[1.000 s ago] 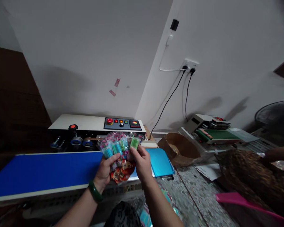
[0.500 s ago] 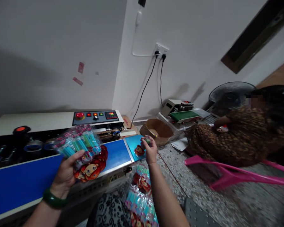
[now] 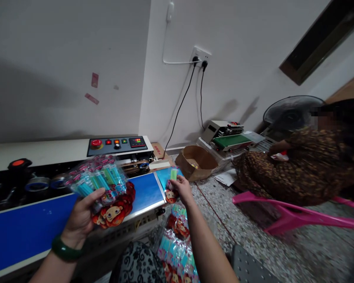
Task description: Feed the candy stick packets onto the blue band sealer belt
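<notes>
My left hand (image 3: 80, 214) is closed round a fanned bunch of clear plastic packets (image 3: 104, 182). They show blue and green tubes with pink tops and a red-haired cartoon figure at the bottom. My right hand (image 3: 182, 189) pinches a single packet (image 3: 171, 192) of the same kind, its green tube pointing up, over the light blue end plate of the conveyor. Beneath the bunch runs the blue conveyor belt (image 3: 32, 232) of a sealing machine (image 3: 61, 151). More packets (image 3: 178, 245) lie in a clear bag below my right forearm.
A cardboard box (image 3: 196, 163) stands on the floor past the belt's end. Behind it is a smaller machine with a green belt (image 3: 231, 141). At the right a person in a brown patterned garment (image 3: 262, 177) sits near a pink plastic chair (image 3: 271, 214) and a fan (image 3: 292, 112).
My right hand has shifted slightly left and lower, and the packet in it now shows upright. My left hand keeps its bunch nearly still. The camera view has turned slightly.
</notes>
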`<move>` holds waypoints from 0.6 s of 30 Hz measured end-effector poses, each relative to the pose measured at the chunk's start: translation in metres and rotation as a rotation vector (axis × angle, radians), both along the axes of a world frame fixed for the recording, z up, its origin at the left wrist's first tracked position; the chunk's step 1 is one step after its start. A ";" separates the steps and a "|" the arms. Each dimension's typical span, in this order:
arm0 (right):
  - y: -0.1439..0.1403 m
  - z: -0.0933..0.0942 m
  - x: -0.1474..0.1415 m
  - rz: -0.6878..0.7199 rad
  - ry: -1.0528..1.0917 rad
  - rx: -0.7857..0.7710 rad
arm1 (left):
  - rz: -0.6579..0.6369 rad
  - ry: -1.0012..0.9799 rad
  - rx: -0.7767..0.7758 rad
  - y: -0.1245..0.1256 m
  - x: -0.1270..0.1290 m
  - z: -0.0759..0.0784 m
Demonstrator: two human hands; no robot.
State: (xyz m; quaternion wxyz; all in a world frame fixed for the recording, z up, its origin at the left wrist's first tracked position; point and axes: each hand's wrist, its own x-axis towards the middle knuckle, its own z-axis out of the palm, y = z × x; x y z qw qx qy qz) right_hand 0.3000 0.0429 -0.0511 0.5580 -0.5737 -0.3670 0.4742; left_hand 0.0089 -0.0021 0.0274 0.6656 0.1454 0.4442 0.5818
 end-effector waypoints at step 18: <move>0.055 0.022 -0.080 0.308 -0.144 -0.236 | 0.038 -0.037 0.145 0.008 -0.010 -0.007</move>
